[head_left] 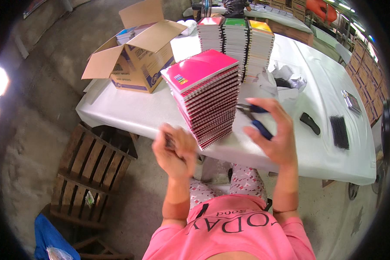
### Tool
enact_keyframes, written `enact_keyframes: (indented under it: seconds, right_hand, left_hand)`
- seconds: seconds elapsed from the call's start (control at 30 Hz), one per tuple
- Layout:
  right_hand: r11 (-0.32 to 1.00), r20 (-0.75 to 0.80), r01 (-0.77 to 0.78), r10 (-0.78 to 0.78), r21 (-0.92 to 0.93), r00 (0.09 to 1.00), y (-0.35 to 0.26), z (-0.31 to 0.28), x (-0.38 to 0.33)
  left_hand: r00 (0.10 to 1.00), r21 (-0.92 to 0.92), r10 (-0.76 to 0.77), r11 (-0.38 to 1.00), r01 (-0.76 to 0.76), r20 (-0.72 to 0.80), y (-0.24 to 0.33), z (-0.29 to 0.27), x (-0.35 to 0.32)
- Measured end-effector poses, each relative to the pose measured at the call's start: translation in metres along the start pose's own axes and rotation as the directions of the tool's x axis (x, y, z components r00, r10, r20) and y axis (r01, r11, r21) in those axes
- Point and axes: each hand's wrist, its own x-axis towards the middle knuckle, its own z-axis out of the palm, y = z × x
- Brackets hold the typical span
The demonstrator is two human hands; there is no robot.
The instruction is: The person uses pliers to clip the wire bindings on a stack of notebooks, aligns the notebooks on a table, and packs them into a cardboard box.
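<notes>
Fingers of right hand curved around dark-blue-handled pliers, thumb on the lower grip, index side on the upper. Handles stand spread, metal tip aimed left at the coil edge of the pink notebook stack; contact with the coils: can't tell. Left hand is motion-blurred, fingers curled, just beside the stack's lower left corner; something dark shows in the curl, can't tell if it's gripped.

Head view, rest: pink stack is tall, spiral-bound, sits near the front edge of the white-covered table, leaning a bit in the fisheye. Behind it, three more notebook stacks side by side, tops red, green, yellow. Open cardboard box to the left, flaps out, items inside. Right of the stacks: crumpled clear plastic with black stuff in it. Further right: black handheld item, bundle of black coils, small flat pack. Wooden slatted pallet on the floor, left.
</notes>
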Motion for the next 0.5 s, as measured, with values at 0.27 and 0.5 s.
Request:
enact_keyframes:
  seconds: [0.27,0.5]
  right_hand:
    - [0.67,-0.323,-0.655,0.569,-0.35,0.756,0.145,-0.083,-0.184]
    - [0.57,-0.411,-0.566,0.389,-0.596,0.825,0.164,-0.087,-0.219]
  left_hand:
    - [0.32,-0.65,-0.938,0.159,0.743,0.137,-0.191,0.025,-0.015]
    - [0.735,-0.183,-0.635,0.772,0.609,-0.236,-0.351,0.094,0.121]
